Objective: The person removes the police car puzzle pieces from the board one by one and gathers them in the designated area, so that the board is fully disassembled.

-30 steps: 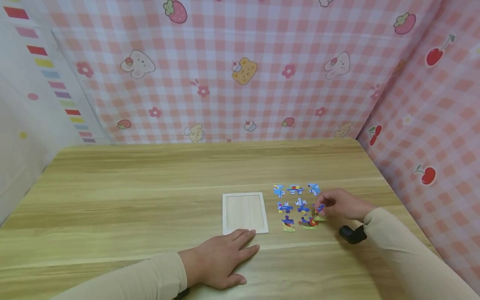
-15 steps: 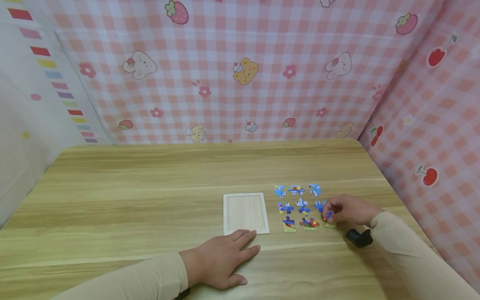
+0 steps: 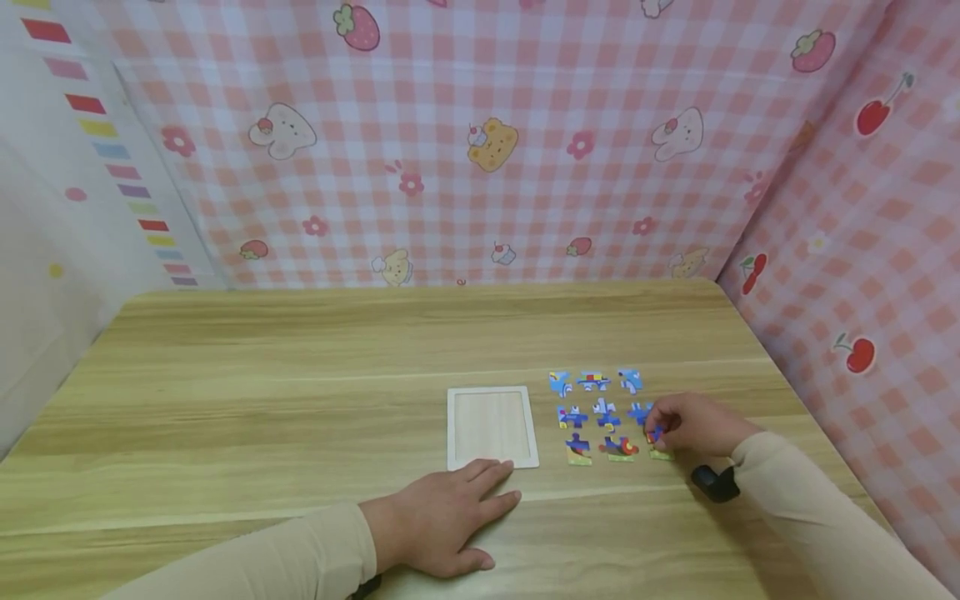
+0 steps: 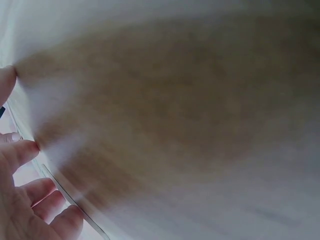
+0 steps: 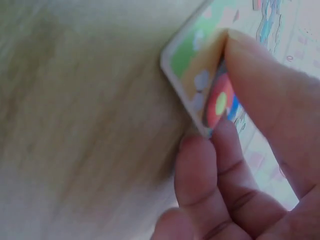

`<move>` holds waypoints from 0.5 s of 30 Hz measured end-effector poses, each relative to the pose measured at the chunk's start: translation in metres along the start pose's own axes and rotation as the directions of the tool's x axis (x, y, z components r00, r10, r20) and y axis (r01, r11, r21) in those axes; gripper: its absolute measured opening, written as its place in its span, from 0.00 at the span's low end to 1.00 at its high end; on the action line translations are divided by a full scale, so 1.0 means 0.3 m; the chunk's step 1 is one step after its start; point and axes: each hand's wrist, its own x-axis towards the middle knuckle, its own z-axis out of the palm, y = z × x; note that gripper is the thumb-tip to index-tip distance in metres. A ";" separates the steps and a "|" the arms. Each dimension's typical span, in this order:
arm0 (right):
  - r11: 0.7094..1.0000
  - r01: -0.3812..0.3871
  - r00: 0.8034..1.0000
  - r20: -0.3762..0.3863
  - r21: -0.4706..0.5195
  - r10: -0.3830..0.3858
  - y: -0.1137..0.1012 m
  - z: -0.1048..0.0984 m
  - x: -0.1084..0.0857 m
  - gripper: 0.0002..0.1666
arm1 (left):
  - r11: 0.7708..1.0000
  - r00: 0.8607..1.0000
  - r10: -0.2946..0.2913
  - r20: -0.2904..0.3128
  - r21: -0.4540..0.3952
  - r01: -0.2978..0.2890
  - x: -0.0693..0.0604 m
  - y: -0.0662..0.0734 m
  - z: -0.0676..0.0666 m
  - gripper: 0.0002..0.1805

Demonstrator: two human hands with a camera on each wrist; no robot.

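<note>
My left hand [image 3: 442,521] lies flat with spread fingers, its fingertips touching the near edge of a white-rimmed puzzle frame [image 3: 452,425]. In the left wrist view, the fingers [image 4: 22,152] touch the tabletop and the thin frame edge. My right hand [image 3: 697,423] pinches a corner puzzle piece [image 5: 190,70] with green, tan and a red-yellow circle, at the lower right of the loose pieces. The thumb is on its printed face and fingers are at its edge. Beside it lie a blue piece [image 3: 639,412] and a red-yellow piece [image 3: 619,447]. The hand partly hides the held piece.
Several other picture puzzle pieces [image 3: 594,381] lie in loose rows right of the frame. The wooden tabletop [image 3: 262,375] meets pink checked cloth [image 3: 420,100] at the back and right. A black wrist device [image 3: 715,483] sits below my right sleeve.
My right hand has shifted slightly right and toward me with the corner piece, uncovering the blue piece at the right of the middle row. The left hand stays on the frame's edge.
</note>
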 end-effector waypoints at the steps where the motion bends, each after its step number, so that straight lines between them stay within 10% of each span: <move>1: 1.000 -0.006 1.000 -0.001 -0.005 0.006 -0.002 0.002 0.001 0.06 | 1.000 1.000 -0.001 0.003 -0.002 0.001 0.000 0.000 0.000 0.37; 15: 0.994 -0.098 0.988 -0.122 -0.044 0.092 -0.056 0.004 -0.005 0.08 | 0.988 0.999 -0.044 -0.023 -0.147 0.040 0.018 -0.008 -0.007 0.37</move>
